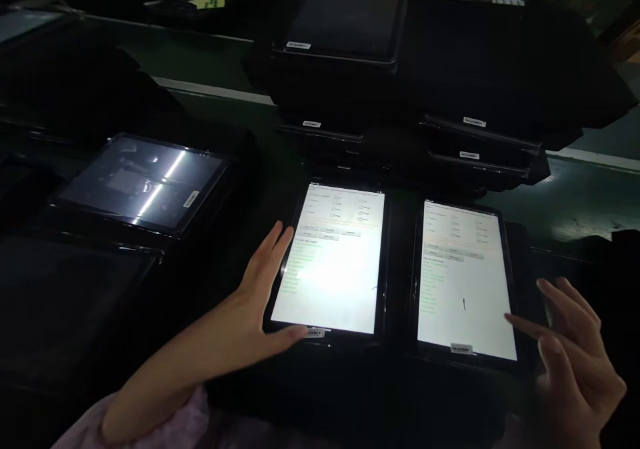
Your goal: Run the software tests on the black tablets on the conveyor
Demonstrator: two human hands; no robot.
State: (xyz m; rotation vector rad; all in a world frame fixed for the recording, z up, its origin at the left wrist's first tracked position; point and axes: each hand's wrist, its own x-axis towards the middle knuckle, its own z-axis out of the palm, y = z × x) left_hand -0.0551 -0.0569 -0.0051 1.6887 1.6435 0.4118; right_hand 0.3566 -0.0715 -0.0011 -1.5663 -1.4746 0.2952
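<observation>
Two lit tablets lie side by side in front of me, each showing a white screen with green text. My left hand [260,295] is open, its fingers along the left edge of the left tablet [335,262] and its thumb at the lower left corner. My right hand [575,349] hovers at the right edge of the right tablet [463,282], fingers spread and loosely curled, one fingertip near the screen's lower right. It holds nothing.
A dark tablet [145,182] reflecting ceiling lights lies at the left on black trays. Stacks of dark tablets in black trays [350,29] stand behind the lit ones. A green conveyor surface [575,195] runs across the back.
</observation>
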